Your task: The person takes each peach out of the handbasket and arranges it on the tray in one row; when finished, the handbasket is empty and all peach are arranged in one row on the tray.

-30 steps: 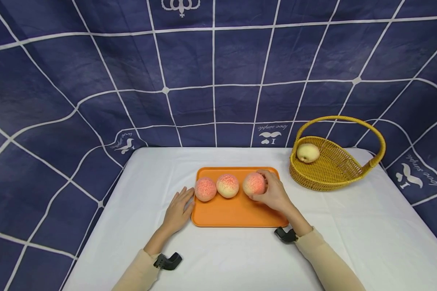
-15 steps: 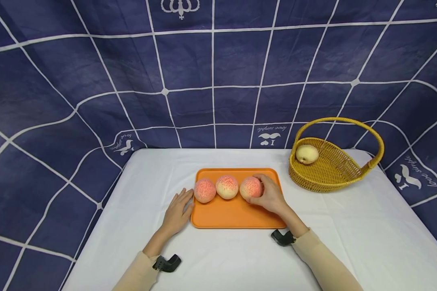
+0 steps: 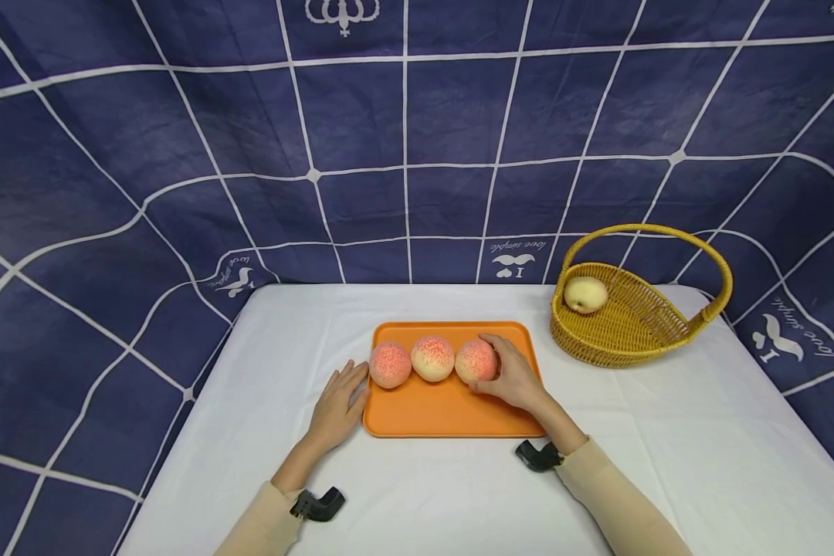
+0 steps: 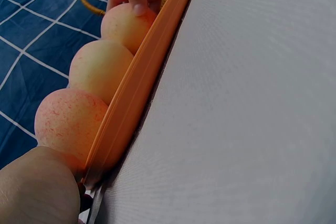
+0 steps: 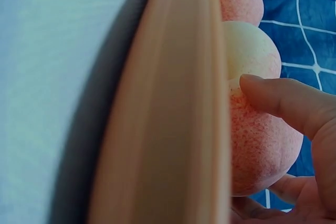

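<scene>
Three pink-and-cream peaches stand in a row on the orange tray (image 3: 445, 413). The right-hand peach (image 3: 474, 361) is gripped by my right hand (image 3: 517, 380), thumb on its near side and fingers behind. In the right wrist view the thumb (image 5: 286, 100) presses on that peach's skin. Close to it, the middle peach (image 3: 432, 358) shows more cream. At the tray's left end lies the left peach (image 3: 390, 365). My left hand (image 3: 337, 405) rests flat with fingers extended beside the tray's left edge, near that peach; its fingertips are hidden in the left wrist view.
A yellow wicker basket (image 3: 611, 354) with a tall arched handle stands at the right rear of the white-covered table (image 3: 417, 494). Inside it lies a pale yellow fruit (image 3: 586, 294). A blue checked cloth (image 3: 361, 205) hangs behind the table.
My right hand has moved left with the right-hand peach, bringing it close to the middle one. My left hand has stayed beside the tray.
</scene>
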